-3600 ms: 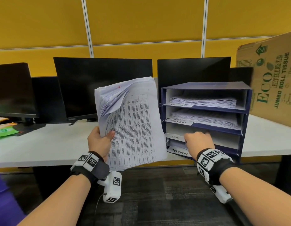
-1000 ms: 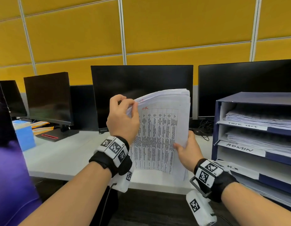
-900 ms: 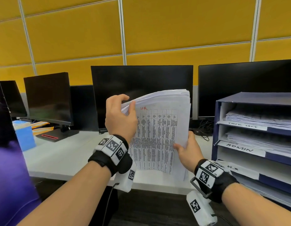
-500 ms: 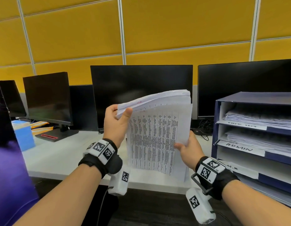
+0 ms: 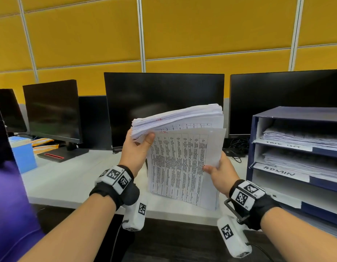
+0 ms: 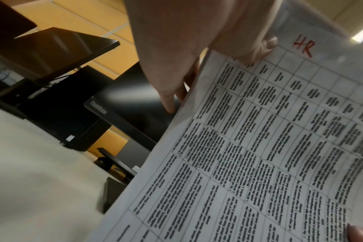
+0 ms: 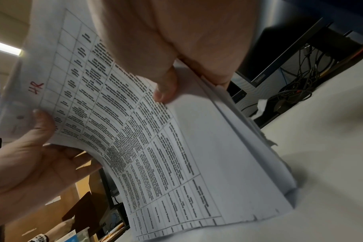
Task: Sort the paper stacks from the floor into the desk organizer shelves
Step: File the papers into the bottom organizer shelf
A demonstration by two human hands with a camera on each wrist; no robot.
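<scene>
Pinching the paper stack point(image 5: 184, 159) upright on the desk point(image 5: 73, 178), your left hand point(image 5: 134, 152) is bending its top corner back while your right hand point(image 5: 219, 173) is gripping its right edge.

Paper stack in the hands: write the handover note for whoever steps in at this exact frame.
Left hand: grips the paper stack's bent-back top pages.
Right hand: pinches its right edge; bottom edge rests on the desk.
Front sheet is marked HR in red.
Done: desk organizer's upper two shelves, including ADMIN, hold papers.
Left: shelve this stack; the shelf below ADMIN looks empty, its label unreadable.
</scene>
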